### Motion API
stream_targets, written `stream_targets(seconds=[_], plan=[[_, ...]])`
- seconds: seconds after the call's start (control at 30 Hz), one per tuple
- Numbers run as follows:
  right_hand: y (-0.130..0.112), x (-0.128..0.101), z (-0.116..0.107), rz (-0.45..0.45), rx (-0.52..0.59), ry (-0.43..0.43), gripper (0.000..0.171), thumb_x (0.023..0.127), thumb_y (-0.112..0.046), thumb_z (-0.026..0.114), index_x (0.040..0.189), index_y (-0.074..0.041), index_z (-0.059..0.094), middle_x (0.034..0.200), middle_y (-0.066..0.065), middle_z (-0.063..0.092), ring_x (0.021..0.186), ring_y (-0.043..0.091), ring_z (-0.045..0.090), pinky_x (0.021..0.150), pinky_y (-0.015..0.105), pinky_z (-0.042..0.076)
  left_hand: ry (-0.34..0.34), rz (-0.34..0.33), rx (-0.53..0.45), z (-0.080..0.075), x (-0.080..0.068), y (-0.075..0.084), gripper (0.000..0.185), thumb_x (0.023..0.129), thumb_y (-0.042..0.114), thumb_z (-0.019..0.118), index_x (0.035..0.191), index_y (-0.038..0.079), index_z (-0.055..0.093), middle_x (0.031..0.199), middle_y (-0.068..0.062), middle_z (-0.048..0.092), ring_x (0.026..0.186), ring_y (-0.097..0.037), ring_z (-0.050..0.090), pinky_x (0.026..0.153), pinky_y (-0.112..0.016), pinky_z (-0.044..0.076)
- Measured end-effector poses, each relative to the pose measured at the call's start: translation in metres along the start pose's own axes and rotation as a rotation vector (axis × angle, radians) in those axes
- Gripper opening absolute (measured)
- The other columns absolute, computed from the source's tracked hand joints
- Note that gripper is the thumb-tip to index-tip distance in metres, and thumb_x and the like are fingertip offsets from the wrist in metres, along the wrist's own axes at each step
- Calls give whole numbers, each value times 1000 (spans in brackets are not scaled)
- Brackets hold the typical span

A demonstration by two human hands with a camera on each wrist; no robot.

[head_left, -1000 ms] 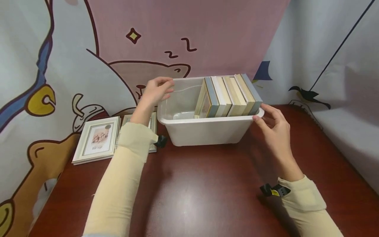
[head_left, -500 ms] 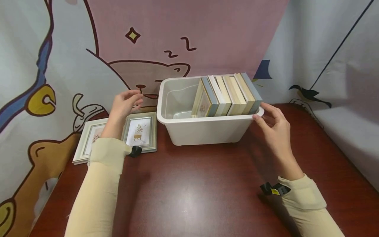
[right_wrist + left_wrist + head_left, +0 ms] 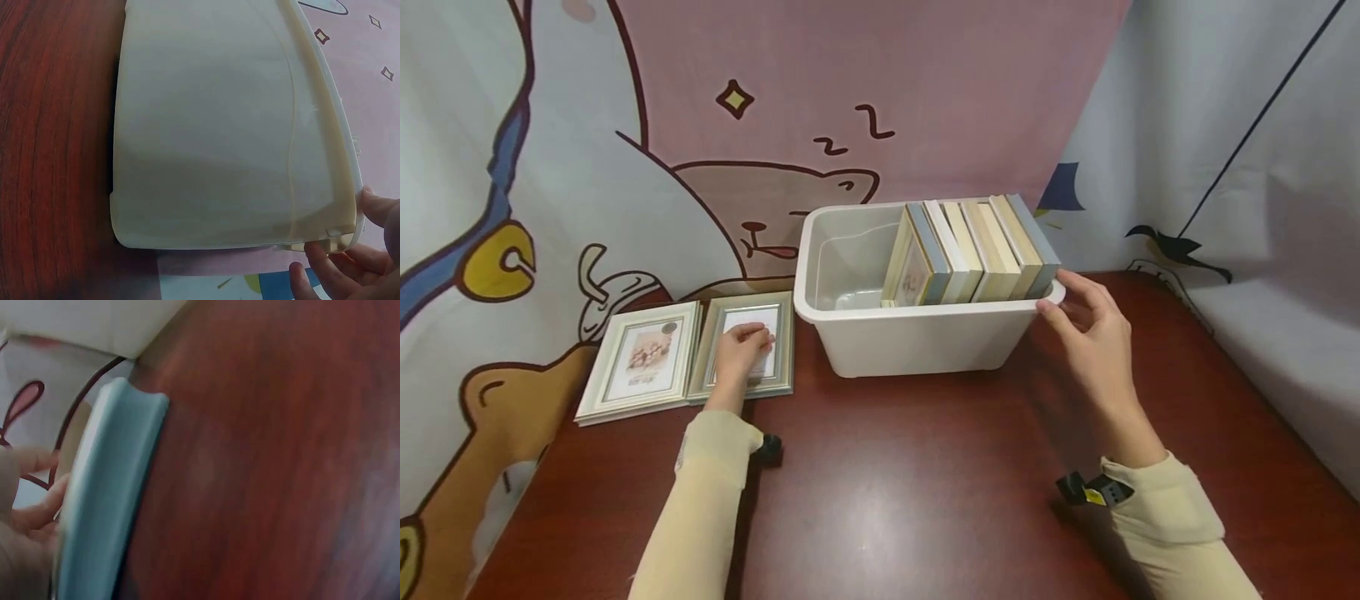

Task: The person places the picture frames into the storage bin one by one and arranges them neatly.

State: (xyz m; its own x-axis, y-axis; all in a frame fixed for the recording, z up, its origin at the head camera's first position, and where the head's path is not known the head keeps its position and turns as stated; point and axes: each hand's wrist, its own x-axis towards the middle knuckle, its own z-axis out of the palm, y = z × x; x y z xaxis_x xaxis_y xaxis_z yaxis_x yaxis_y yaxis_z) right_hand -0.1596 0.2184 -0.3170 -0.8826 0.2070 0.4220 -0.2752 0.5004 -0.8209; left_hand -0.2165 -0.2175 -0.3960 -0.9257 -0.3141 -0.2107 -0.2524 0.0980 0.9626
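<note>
From the head view I see my left hand (image 3: 741, 350) resting on the grey-green picture frame (image 3: 744, 346), which lies flat on the desk (image 3: 925, 492) in the left-centre of the frame. The fingers lie on the frame's glass, loosely bent; I cannot tell whether they grip an edge. In the left wrist view the same frame (image 3: 106, 500) fills the left side as a pale blue-green moulding, with my fingertips (image 3: 37, 506) touching its far side at the left edge of the picture.

Just left of that frame, touching or almost touching it, lies a white picture frame (image 3: 642, 360), also flat on the desk.

My right hand (image 3: 1090, 321) is at the right end of the white plastic bin (image 3: 917, 337), which stands in the centre of the frame. The thumb and fingers pinch the bin's rim at its right corner. The right wrist view shows the bin's outer wall (image 3: 212, 137) close up, with my fingertips (image 3: 315, 256) curled under the rim at the lower right.

Inside the bin, a row of framed pictures (image 3: 973, 250) stands on edge, packed against the right end and leaning slightly; the left part of the bin shows bare floor.

A cartoon-printed cloth backdrop (image 3: 647, 125) hangs behind the desk.
</note>
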Motion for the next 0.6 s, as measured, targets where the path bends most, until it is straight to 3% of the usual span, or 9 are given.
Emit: stream_targets(seconds=[0.07,0.17,0.43,0.6], plan=[[-1,-1,1,-4,3,-3,47,86,-19,70,131,-15,57,124,6,56,91,-7,59,79,5,47,49,43,56,-1,-1,-11,33,90,11,59,116,-8,59,100,-15,64,75,-5,62,73,-17,54],[-3,0,2,-11,8,2,47,85,-18,70,130,-14,57,124,6,56,91,-6,59,78,5,47,56,106,193,-3,-4,-16,35,87,21,64,112,-4,63,96,-13,66,73,-6,62,67,-14,52],[-3,2,1,-3,2,16,46,85,-14,70,129,-13,58,123,4,56,89,-7,59,77,5,47,-45,160,622,1,-12,-4,60,76,40,76,117,0,57,112,-16,63,102,-28,60,86,-38,49],[-2,1,2,9,-8,12,46,85,-14,70,130,-14,58,124,4,57,89,-8,59,77,6,47,-16,148,878,12,-12,-1,57,75,38,76,113,2,56,110,-16,60,100,-32,57,84,-44,49]])
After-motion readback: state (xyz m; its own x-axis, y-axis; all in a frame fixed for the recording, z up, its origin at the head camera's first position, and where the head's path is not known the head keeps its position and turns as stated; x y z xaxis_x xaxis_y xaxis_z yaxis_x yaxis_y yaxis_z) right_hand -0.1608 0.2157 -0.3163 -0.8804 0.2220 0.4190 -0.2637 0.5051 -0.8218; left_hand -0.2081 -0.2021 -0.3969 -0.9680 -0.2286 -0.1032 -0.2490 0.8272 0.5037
